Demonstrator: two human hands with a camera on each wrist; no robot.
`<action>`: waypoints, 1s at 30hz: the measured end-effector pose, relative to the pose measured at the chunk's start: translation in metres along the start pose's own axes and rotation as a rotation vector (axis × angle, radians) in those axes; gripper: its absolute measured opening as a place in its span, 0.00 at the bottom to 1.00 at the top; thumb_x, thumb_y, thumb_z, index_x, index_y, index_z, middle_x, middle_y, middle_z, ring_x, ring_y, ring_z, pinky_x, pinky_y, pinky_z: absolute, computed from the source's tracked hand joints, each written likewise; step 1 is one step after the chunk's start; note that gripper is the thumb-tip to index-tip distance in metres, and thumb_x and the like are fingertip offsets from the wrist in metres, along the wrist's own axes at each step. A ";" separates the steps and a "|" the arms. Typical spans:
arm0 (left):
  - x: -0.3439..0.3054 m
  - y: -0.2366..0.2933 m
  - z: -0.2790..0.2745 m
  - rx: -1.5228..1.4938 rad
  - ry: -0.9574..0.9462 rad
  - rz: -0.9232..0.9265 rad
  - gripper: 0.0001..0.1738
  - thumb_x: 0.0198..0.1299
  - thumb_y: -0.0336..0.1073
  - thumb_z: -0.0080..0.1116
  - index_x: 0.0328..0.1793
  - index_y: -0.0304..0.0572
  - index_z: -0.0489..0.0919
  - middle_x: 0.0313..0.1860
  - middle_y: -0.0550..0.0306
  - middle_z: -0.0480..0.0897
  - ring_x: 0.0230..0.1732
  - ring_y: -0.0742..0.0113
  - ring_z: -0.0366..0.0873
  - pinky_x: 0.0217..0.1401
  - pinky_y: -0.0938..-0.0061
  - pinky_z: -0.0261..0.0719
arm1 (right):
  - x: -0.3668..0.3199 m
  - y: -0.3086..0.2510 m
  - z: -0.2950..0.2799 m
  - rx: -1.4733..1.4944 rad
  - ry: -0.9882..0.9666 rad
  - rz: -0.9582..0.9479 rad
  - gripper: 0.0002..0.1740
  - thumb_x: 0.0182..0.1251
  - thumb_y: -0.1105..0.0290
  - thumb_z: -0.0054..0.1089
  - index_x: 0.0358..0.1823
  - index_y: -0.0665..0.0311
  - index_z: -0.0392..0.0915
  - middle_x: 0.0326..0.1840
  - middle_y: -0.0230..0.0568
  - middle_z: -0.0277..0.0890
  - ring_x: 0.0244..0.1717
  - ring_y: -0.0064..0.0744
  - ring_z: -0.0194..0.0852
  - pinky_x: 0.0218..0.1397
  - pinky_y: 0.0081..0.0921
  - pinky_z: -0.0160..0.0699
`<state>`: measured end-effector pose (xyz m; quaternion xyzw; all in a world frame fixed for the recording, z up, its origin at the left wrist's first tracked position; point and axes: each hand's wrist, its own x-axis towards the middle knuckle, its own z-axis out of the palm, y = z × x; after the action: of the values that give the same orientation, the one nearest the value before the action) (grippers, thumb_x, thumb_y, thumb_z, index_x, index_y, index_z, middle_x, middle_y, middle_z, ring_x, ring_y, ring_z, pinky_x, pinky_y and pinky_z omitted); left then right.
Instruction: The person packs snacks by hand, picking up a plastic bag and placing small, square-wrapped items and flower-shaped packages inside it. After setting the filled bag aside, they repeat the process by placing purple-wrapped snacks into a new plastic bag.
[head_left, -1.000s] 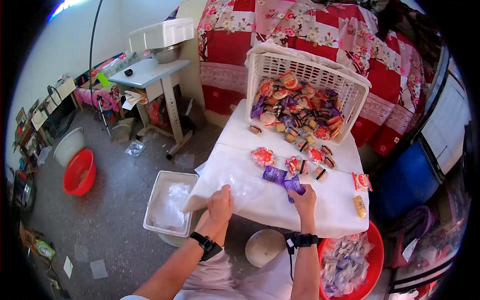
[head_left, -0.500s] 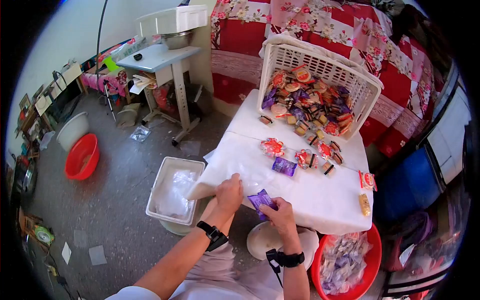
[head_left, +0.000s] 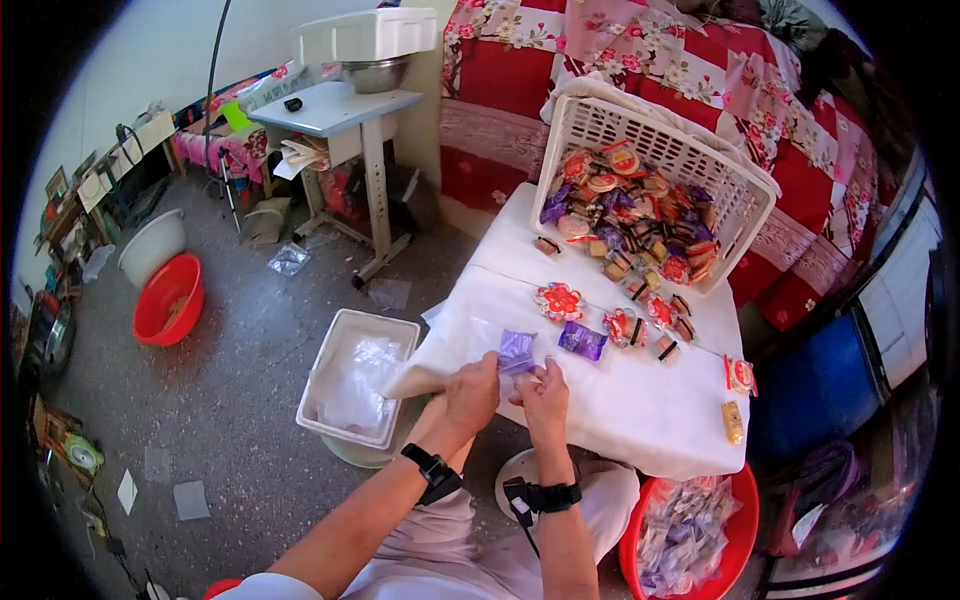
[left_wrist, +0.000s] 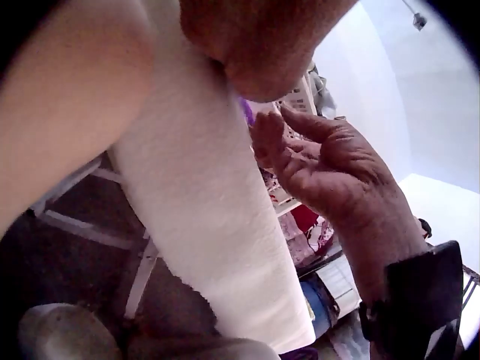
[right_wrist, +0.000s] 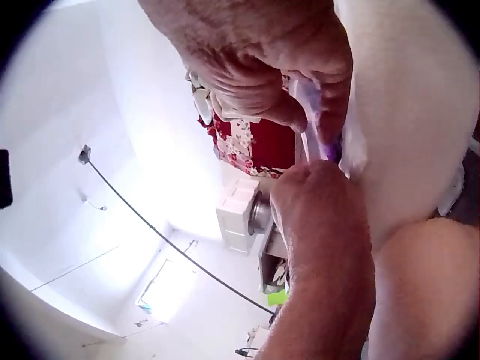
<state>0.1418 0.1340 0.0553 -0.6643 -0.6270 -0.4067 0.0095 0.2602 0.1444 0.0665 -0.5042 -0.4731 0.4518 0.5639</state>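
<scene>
A purple snack packet [head_left: 517, 350] lies inside a clear plastic bag [head_left: 487, 338] at the table's near edge. My left hand [head_left: 472, 395] grips the bag beside the packet, its fingers curled. From the right, my right hand [head_left: 545, 400] pinches the bag's near edge between thumb and fingers; clear film shows between them in the right wrist view. Another purple packet [head_left: 582, 341] lies just beyond, next to a red flower-patterned packet [head_left: 560, 301]. In the left wrist view the left fingertips and most of the bag are hidden.
A white basket [head_left: 655, 115] of mixed snacks lies tipped at the table's back, several snacks spilling out. Two packets lie near the right edge. Left of the table stands a white tub [head_left: 312, 400] of clear bags; a red basin [head_left: 628, 540] of filled bags stands at lower right.
My right hand took one purple packet from the table and brought it left to my left hand. The packet now sits in the clear bag. The left hand stays near the table edge.
</scene>
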 end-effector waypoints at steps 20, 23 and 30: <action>-0.003 -0.005 -0.008 -0.121 -0.116 -0.038 0.26 0.55 0.29 0.51 0.62 0.34 0.65 0.29 0.40 0.80 0.32 0.42 0.79 0.36 0.51 0.74 | 0.046 0.011 0.023 -1.051 -0.355 -0.791 0.22 0.54 0.71 0.53 0.52 0.71 0.71 0.56 0.52 0.71 0.54 0.52 0.68 0.53 0.45 0.70; -0.002 -0.005 -0.012 -0.069 -0.158 -0.011 0.27 0.55 0.28 0.50 0.63 0.32 0.65 0.30 0.39 0.80 0.33 0.43 0.79 0.37 0.52 0.74 | 0.056 0.008 0.032 -1.108 -0.330 -0.689 0.29 0.54 0.69 0.54 0.59 0.73 0.67 0.65 0.53 0.64 0.54 0.54 0.66 0.54 0.45 0.70; -0.003 -0.006 -0.008 -0.066 -0.103 0.011 0.26 0.54 0.28 0.50 0.62 0.29 0.66 0.30 0.41 0.80 0.33 0.45 0.79 0.36 0.54 0.75 | 0.062 0.006 0.041 -1.226 -0.310 -0.701 0.29 0.57 0.71 0.51 0.63 0.74 0.64 0.70 0.51 0.58 0.55 0.52 0.65 0.55 0.46 0.68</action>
<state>0.1333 0.1289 0.0560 -0.6878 -0.6092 -0.3924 -0.0423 0.2284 0.2122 0.0676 -0.4783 -0.8500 -0.0359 0.2178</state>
